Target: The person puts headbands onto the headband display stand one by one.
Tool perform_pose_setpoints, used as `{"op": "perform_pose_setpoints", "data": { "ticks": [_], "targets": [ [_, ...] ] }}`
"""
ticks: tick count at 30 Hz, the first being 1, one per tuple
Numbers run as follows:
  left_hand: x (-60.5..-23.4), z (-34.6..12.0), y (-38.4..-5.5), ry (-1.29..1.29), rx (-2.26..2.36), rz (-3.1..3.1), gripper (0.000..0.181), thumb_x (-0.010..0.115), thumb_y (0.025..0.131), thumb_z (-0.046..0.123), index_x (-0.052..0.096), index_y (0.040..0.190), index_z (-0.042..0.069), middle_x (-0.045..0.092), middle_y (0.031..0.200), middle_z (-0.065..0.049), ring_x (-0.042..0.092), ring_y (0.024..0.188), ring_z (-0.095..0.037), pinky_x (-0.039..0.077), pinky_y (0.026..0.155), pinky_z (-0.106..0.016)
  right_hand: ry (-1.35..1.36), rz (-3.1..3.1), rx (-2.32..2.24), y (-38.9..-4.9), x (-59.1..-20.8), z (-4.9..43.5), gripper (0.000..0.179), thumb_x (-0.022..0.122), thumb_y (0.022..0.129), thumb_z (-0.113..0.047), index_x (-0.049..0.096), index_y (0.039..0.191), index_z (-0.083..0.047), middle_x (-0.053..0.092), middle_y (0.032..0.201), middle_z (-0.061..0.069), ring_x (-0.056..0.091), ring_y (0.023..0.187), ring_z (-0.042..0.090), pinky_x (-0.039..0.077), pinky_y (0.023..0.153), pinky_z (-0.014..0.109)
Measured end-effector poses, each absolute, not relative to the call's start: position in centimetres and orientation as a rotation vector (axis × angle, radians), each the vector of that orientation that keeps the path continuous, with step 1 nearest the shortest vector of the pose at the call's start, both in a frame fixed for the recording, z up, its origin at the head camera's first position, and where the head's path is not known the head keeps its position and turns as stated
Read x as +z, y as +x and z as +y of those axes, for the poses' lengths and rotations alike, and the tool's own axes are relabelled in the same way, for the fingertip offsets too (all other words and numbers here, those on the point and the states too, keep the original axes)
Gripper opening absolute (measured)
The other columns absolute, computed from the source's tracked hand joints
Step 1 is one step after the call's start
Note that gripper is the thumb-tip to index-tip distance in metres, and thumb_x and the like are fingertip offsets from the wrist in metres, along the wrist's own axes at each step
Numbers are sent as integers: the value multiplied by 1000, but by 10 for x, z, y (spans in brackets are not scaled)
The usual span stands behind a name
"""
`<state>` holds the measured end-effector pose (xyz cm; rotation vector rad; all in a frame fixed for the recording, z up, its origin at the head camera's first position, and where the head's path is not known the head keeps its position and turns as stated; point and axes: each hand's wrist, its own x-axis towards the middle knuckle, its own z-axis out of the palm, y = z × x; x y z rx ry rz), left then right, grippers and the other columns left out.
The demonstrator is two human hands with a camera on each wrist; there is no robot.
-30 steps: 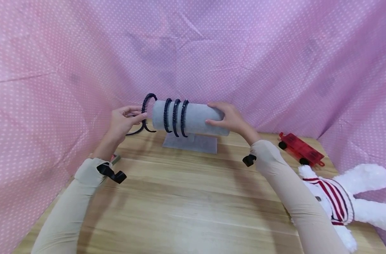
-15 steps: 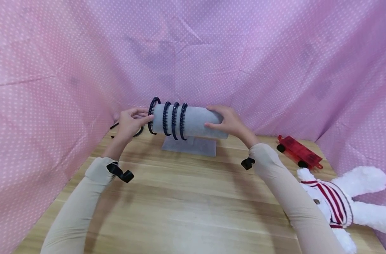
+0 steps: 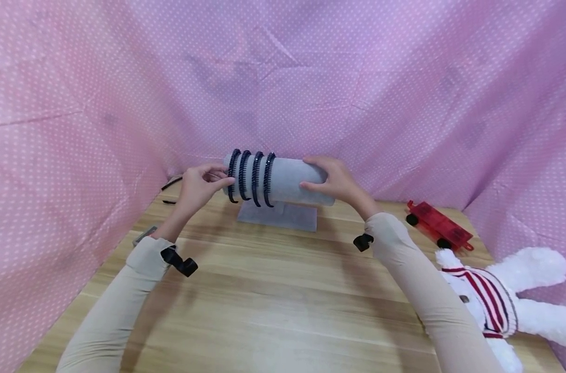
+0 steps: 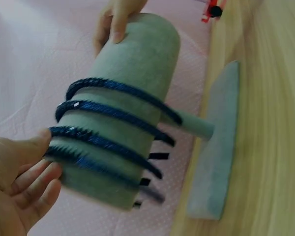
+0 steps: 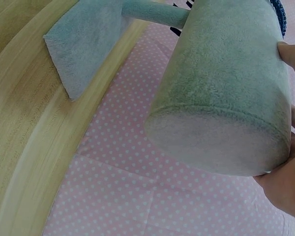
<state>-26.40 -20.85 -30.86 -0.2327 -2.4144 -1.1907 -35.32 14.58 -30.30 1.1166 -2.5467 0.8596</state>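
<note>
A headband holder, a padded grey roll (image 3: 292, 178) on a stem with a flat base (image 3: 252, 212), stands toward the back of the table. Several dark, toothed headbands sit over the roll's left half. My left hand (image 3: 196, 189) pinches the leftmost headband (image 3: 231, 167) near the roll's left end, thumb in front. That headband looks blurred in the left wrist view, close beside its neighbour (image 4: 108, 144). My right hand (image 3: 334, 177) grips the roll's right end, thumb on the near side. The right wrist view shows its round end face (image 5: 216, 142) and some fingers hidden behind it.
Behind my left hand lies another thin black band (image 3: 172, 183), partly hidden. A small grey object (image 3: 144, 235) lies by the left wrist. On the right are a red toy wagon (image 3: 438, 225) and a white plush toy (image 3: 527, 269). Pink dotted cloth surrounds the wooden table (image 3: 264, 290).
My left hand has moved right, carrying the headband from beyond the roll's left end onto it, closer to the other headbands. My right hand has kept its grip on the roll.
</note>
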Motion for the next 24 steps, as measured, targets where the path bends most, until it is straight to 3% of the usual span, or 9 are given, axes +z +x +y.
{"op": "perform_pose_setpoints", "data": {
  "ticks": [3, 5, 10, 13, 17, 24],
  "targets": [
    [-301, -213, -265, -308, -1142, -2469, 38, 83, 87, 17, 74, 120, 1, 76, 100, -19, 70, 81, -12, 54, 72, -16, 1116, -2553, 861, -353, -304, 145, 64, 83, 84, -34, 62, 139, -9, 65, 139, 12, 59, 131, 31, 44, 111, 48],
    [-295, -217, -268, -361, -1099, -2514, 45, 84, 85, 14, 71, 126, 2, 74, 110, -19, 71, 96, -22, 57, 83, -26, 1112, -2555, 862, -353, -305, 145, 64, 82, 84, -34, 62, 139, -9, 65, 139, 12, 58, 131, 31, 45, 111, 48],
    [-276, -224, -278, -482, -999, -2700, 71, 86, 83, 15, 56, 146, 10, 55, 149, -15, 51, 135, -38, 44, 110, -53, 1113, -2547, 870, -352, -302, 144, 64, 83, 83, -34, 62, 139, -8, 65, 139, 13, 59, 131, 32, 45, 111, 48],
    [-269, -225, -285, -535, -931, -2801, 79, 86, 82, 18, 50, 152, 13, 46, 158, -14, 41, 145, -39, 35, 118, -56, 1112, -2538, 873, -352, -301, 144, 65, 84, 83, -34, 63, 138, -8, 66, 138, 14, 59, 130, 33, 44, 111, 47],
    [-266, -220, -290, -556, -897, -2851, 80, 87, 82, 19, 49, 152, 14, 44, 159, -14, 36, 149, -37, 28, 122, -55, 1101, -2548, 865, -353, -301, 145, 64, 83, 83, -35, 63, 138, -9, 65, 139, 13, 58, 131, 32, 44, 112, 48],
    [-269, -213, -287, -557, -845, -2804, 80, 89, 78, 17, 53, 149, 13, 51, 155, -14, 42, 147, -36, 31, 121, -53, 1097, -2561, 861, -353, -303, 144, 64, 83, 83, -35, 63, 139, -9, 65, 139, 13, 58, 132, 33, 44, 112, 49]
  ]
}}
